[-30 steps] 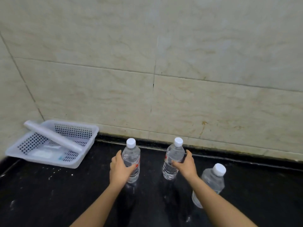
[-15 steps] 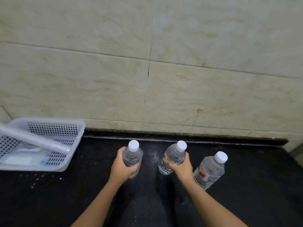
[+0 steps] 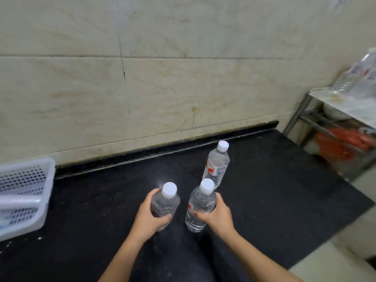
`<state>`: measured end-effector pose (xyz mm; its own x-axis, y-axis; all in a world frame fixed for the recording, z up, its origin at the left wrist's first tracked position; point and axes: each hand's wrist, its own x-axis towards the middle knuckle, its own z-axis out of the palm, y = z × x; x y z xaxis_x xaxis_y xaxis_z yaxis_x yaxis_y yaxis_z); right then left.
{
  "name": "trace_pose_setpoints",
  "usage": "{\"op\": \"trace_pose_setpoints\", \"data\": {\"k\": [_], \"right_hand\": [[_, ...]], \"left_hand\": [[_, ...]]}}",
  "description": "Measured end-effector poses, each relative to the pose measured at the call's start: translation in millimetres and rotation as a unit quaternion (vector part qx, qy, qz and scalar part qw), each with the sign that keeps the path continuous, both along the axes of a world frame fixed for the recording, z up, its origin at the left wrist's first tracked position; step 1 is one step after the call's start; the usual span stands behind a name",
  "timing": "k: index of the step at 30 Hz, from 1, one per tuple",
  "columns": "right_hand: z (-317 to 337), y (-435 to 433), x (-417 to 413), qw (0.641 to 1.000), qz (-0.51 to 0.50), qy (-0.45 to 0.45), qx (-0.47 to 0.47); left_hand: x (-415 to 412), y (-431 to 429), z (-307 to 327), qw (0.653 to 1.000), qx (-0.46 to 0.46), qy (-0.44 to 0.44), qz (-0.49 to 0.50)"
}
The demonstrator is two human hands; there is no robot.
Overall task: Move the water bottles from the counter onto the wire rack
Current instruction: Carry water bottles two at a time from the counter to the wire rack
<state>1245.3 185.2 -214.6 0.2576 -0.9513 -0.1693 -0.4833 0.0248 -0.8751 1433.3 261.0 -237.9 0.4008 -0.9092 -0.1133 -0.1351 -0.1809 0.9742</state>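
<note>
Two clear water bottles with white caps are in my hands above the black counter [image 3: 274,190]. My left hand [image 3: 149,216] grips the left bottle [image 3: 165,202] round its body. My right hand [image 3: 218,216] grips the middle bottle [image 3: 200,202] the same way. A third bottle [image 3: 216,164], with a red and white label, stands alone on the counter just behind them. At the far right a metal rack [image 3: 317,121] stands beside the counter, with several blurred bottles [image 3: 360,78] on its top shelf.
A white perforated plastic basket [image 3: 22,192] sits at the counter's left edge. Beige wall tiles [image 3: 162,78] close off the back. Orange material [image 3: 341,143] lies on the rack's lower level. Pale floor [image 3: 345,251] shows past the counter's right end.
The view has swung right, bringing the rack into sight and pushing the basket to the left edge. Both hands have drawn their bottles nearer to me, away from the third bottle.
</note>
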Motion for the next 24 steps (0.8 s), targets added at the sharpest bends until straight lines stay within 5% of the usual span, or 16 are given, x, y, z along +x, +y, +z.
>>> {"op": "trace_pose_setpoints", "data": {"k": [10,17,24], "right_hand": [[-3,46,-159,0.990,-0.138,-0.032,0.001],[6,57,-314,0.979,-0.192,-0.054,-0.047],[34,83,-464,0.957,-0.279,-0.041,-0.065]], "left_hand": [[-131,-1,14,0.990,-0.018,0.058,-0.126],[-277,-14,20,0.985,-0.031,0.104,-0.132],[-431,-37,39,0.961,-0.027,0.137,-0.239]]}}
